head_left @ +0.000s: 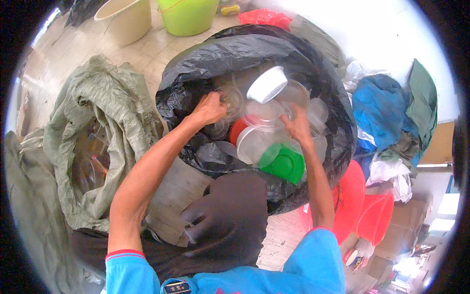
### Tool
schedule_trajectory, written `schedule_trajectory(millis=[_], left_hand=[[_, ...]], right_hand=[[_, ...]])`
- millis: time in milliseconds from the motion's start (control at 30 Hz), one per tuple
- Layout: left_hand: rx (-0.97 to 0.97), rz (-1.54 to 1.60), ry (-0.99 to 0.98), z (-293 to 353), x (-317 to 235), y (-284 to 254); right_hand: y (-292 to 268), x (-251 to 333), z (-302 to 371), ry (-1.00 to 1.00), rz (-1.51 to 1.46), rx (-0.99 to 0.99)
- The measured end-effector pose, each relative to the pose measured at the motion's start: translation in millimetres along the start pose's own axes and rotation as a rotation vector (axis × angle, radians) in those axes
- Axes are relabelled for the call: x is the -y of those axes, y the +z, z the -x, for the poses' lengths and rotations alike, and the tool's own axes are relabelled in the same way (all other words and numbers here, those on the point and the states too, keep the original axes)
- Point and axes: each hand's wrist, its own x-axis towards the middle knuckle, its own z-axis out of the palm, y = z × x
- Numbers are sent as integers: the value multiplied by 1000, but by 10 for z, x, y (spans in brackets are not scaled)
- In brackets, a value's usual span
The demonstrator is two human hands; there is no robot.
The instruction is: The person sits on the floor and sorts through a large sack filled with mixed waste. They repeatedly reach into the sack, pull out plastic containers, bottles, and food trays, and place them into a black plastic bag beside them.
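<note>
A large black plastic bag lies open in front of me, full of plastic tubs and lids. My left hand reaches in at its left side, fingers curled on the rim of a clear round plastic container. On the right, my right hand grips a clear plastic container, its fingertips partly hidden by the see-through plastic. Between and around the hands lie a white bowl, a red tub, a whitish tub and a green tub.
To the left stands an open grey-green woven sack with clear plastic inside. A beige basin and a lime-green bucket are at the back. Red basins and a blue cloth bundle are at the right.
</note>
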Motion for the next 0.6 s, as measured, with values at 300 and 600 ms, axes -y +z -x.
schedule_trajectory(millis=[300, 600], left_hand=[[297, 268, -8, 810, -386, -947], [-98, 34, -416, 2105, 308, -2693]], right_hand=[[-197, 940, -43, -263, -262, -170], [-265, 2437, -142, -290, -718, 348]])
